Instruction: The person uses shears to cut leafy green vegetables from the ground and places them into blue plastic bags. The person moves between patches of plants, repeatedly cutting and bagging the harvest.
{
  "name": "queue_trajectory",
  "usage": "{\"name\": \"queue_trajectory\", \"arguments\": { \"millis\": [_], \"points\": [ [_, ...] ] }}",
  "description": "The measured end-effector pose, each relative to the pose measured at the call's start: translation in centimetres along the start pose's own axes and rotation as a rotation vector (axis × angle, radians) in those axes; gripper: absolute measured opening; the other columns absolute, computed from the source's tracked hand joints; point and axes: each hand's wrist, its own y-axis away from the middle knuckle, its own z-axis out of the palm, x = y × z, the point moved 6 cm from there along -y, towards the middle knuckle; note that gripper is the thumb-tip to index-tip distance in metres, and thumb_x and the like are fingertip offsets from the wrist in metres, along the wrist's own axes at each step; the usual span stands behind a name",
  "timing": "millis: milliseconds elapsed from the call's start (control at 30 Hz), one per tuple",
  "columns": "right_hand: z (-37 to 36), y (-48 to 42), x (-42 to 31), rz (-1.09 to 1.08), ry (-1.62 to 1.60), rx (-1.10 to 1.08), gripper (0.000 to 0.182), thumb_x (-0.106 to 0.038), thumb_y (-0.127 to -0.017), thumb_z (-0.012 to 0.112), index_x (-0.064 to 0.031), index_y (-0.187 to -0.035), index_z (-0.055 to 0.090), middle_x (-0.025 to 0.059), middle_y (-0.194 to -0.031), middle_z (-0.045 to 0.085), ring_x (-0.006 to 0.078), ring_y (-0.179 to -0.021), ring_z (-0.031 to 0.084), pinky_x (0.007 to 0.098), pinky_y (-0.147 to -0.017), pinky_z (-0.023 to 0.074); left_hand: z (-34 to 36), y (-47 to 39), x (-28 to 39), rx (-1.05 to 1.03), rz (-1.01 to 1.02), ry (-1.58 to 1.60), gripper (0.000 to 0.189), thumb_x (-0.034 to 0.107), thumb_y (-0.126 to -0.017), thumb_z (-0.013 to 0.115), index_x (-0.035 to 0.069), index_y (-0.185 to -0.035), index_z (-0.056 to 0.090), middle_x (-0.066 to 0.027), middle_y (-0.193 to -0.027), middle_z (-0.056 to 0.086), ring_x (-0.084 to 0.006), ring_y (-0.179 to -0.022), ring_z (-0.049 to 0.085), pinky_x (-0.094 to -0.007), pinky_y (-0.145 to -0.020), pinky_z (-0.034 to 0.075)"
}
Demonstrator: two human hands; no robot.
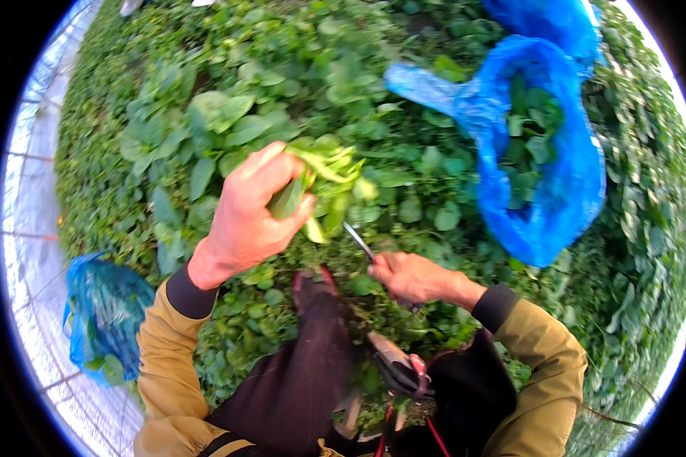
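A bunch of cut leafy greens (334, 171) is gripped in my left hand (257, 211), its pale stems and leaves spilling out past the fingers to the right. My right hand (414, 277) holds a knife (359, 241); the narrow blade points up and left, its tip just below the bunch and apart from it. Most of the handle is hidden in the fist. Beneath both hands grow low, broad-leaved green plants (246, 125). To the upper right, an open blue plastic bag (571, 194) has loose green leaves (529, 143) inside.
Another blue plastic bag (111, 314) lies at the left by a translucent sheet wall (40, 200). More blue plastic (549, 20) shows at the top right. Below are my shoe (314, 285), dark trousers (297, 371) and an object with red straps (403, 371). Dense plants continue along the right.
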Motion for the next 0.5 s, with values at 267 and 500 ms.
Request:
{"name": "queue_trajectory", "arguments": {
  "millis": [267,500],
  "points": [
    [5.5,6.6,5.8,0.16,-0.502,-0.039,0.036,-0.039,-0.099,0.044,-0.0037,-0.092,0.049,0.0118,-0.072,0.06,0.025,-0.064,0.061,0.0396,-0.065,0.0481,19.2,-18.8,10.8,-0.05,-0.351,1.084,0.036,0.029,-0.082,0.071,-0.003,-0.096,0.064,-0.009,-0.091,0.069,-0.0173,-0.081,0.063,-0.0337,-0.074,0.052],
    [5.6,4.3,4.7,0.093,-0.648,-0.106,0.031,-0.037,-0.101,0.044,-0.0065,-0.102,0.049,0.0039,-0.073,0.06,0.0142,-0.063,0.059,0.0301,-0.054,0.0471,18.7,-6.7,0.8,-0.236,0.092,0.01,0.033,0.031,-0.091,0.059,0.003,-0.073,0.063,-0.0142,-0.076,0.061,-0.0318,-0.075,0.063,-0.0432,-0.068,0.052]
  ]
}}
